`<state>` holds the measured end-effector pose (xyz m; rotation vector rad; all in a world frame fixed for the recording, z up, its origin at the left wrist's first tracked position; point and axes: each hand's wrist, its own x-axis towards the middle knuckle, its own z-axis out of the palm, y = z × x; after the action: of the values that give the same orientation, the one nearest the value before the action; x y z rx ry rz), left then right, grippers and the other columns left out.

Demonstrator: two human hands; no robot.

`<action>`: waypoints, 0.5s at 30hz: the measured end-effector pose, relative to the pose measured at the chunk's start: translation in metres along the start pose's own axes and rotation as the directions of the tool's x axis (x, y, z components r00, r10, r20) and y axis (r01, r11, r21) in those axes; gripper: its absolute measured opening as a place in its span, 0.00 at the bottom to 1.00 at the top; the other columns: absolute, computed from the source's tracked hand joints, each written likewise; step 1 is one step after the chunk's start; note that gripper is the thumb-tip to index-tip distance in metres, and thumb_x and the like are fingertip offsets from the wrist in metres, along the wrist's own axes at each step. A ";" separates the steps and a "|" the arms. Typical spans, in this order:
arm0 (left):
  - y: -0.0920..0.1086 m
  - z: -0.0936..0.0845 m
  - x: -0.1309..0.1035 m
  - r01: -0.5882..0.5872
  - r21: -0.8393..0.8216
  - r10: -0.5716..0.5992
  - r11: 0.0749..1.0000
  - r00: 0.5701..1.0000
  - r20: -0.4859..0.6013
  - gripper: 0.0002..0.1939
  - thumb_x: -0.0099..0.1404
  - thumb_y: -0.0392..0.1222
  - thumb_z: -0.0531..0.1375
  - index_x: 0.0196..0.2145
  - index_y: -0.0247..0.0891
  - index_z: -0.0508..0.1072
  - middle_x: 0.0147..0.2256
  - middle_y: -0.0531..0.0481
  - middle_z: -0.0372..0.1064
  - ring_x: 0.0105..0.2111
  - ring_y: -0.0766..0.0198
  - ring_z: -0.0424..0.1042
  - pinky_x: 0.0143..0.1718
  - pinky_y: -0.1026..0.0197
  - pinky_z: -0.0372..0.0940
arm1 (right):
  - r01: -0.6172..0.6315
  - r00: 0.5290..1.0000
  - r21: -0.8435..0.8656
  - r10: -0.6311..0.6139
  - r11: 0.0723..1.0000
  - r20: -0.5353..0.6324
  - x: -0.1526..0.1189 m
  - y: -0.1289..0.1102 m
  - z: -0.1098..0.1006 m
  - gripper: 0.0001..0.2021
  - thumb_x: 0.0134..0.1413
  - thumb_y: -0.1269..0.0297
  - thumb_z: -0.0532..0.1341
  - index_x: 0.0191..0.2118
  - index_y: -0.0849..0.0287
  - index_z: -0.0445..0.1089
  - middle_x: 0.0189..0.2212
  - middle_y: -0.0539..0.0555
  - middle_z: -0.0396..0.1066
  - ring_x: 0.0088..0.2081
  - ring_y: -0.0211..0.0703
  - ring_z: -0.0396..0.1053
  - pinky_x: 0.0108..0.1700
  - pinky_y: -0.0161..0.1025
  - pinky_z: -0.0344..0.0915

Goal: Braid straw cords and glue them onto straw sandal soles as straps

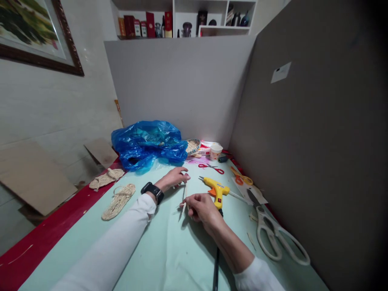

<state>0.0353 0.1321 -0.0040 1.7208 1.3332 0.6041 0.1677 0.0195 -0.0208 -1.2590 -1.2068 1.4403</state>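
Over the middle of the table, a thin pale straw strand [186,190] runs between my two hands. My left hand [175,178], with a black watch on its wrist, is closed at the strand's far end, its thumb and finger near each other. Nearer to me, my right hand [201,207] pinches the strand's near end, where short loose ends stick out to the left. Just beyond my right hand lies a yellow glue gun [217,189] with an orange trigger. To the left of my forearm rests a woven straw sandal [119,202], and a second straw sandal [106,179] lies behind it.
A crumpled blue plastic bag [148,143] sits at the back left, beside a woven basket [193,146] and a paper cup [216,152]. Red scissors [212,167], orange scissors [241,176] and large white-handled scissors [275,232] lie rightward. Grey panels [182,85] stand behind and right.
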 end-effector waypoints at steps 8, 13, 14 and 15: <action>-0.002 -0.011 0.025 -0.060 0.094 0.052 0.994 0.994 0.091 0.17 0.67 0.44 0.59 0.51 0.35 0.69 0.49 0.43 0.69 0.44 0.57 0.72 0.43 0.50 0.70 | -0.022 1.000 -0.024 0.021 0.999 -0.018 0.006 0.006 0.001 0.10 0.47 0.64 0.58 0.21 0.62 0.67 0.11 0.47 0.64 0.11 0.29 0.49 0.16 0.31 0.43; 0.004 -0.020 0.032 -0.132 0.091 0.121 0.987 0.986 0.112 0.15 0.67 0.44 0.58 0.50 0.37 0.71 0.50 0.44 0.69 0.45 0.57 0.71 0.44 0.50 0.70 | 0.008 0.997 -0.068 -0.014 0.998 -0.077 0.012 0.010 -0.003 0.11 0.49 0.61 0.56 0.23 0.61 0.67 0.12 0.49 0.66 0.13 0.32 0.54 0.16 0.31 0.45; 0.005 -0.020 0.033 -0.140 0.084 0.130 0.987 0.984 0.119 0.15 0.67 0.44 0.58 0.50 0.37 0.70 0.50 0.44 0.69 0.45 0.56 0.71 0.44 0.50 0.70 | 0.010 0.996 -0.077 -0.016 0.997 -0.083 0.013 0.011 -0.004 0.11 0.49 0.60 0.56 0.23 0.61 0.67 0.12 0.49 0.66 0.13 0.32 0.54 0.16 0.31 0.45; 0.005 -0.020 0.034 -0.146 0.075 0.135 0.987 0.983 0.126 0.15 0.67 0.44 0.59 0.50 0.37 0.70 0.50 0.44 0.69 0.45 0.56 0.71 0.44 0.50 0.70 | 0.010 0.996 -0.085 -0.017 0.996 -0.086 0.014 0.011 -0.005 0.11 0.49 0.60 0.56 0.23 0.61 0.66 0.12 0.48 0.65 0.13 0.32 0.54 0.16 0.31 0.46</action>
<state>0.0330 0.1707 0.0065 1.9009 1.1739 0.5202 0.1706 0.0321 -0.0344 -1.3545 -1.2259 1.3229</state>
